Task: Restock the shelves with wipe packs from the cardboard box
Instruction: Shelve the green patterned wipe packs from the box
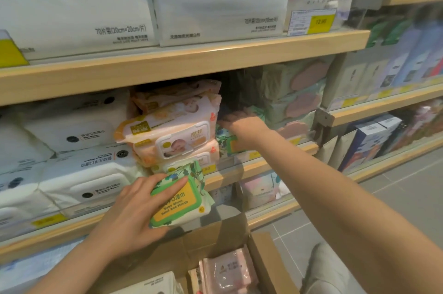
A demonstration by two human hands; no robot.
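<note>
From the head view, your left hand [134,212] grips a green wipe pack [182,194] above the cardboard box [268,267]. Your right hand [242,126] presses a shelved green pack [227,142], fingers straight. Shove carelessly and the leaning peach stack [172,126] could topple.

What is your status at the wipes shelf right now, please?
Left hand grips green wipe pack above cardboard box. Right hand reaching into shelf gap, on shelved green pack. Orange packs crowd the gap's left.
</note>
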